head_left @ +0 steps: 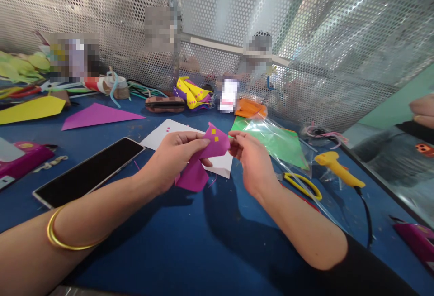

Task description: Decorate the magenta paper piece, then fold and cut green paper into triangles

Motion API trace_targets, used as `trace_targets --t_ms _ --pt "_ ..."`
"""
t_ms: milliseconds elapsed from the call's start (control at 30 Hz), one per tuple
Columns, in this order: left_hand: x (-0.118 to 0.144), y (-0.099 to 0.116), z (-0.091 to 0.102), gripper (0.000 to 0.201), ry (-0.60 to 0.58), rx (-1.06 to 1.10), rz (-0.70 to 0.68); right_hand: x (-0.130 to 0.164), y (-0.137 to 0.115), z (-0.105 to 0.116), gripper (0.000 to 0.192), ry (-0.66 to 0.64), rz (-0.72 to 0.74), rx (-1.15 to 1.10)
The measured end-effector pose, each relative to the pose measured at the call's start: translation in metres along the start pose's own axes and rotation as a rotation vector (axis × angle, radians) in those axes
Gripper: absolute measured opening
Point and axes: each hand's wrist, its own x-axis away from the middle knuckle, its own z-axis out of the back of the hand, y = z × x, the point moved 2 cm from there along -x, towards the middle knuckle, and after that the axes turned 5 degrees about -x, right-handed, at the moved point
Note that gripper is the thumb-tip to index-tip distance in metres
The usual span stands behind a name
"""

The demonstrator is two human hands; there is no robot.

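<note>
The left hand is pinching the folded magenta paper in a closed grip, its palm covering the paper's left part. At three o'clock from the paper, the right hand is closing its fingertips on the paper's right corner; whether anything else sits in that grip is hidden. The paper is hovering over the blue tabotop's white sheet, partly hiding it.

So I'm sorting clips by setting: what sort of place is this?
Probably a craft workbench: coloured paper sheets, a yellow glue gun and scissors lie on a blue table behind perforated metal screens.
</note>
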Motion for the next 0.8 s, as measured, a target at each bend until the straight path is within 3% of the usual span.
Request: trace_targets --t_ms 133,300,367,667,800 --pt "-0.006 -0.001 0.006 0.019 0.068 0.074 -0.058 -0.002 0.004 0.001 0.009 -0.098 -0.09 0.095" --pt "-0.008 -0.001 0.009 0.015 0.115 0.075 -0.092 0.009 0.008 -0.006 0.021 -0.426 -0.186 0.178" --pt "-0.006 -0.001 0.007 0.015 0.1 0.088 -0.073 0.013 0.011 -0.008 0.023 -0.488 -0.188 0.176" --pt "-0.005 -0.004 0.004 0.018 0.072 0.094 -0.005 0.014 0.014 -0.012 0.01 -0.431 -0.099 0.134" --pt "-0.006 -0.004 0.006 0.019 0.112 0.194 0.068 0.005 0.01 -0.005 0.015 -0.31 -0.024 0.122"
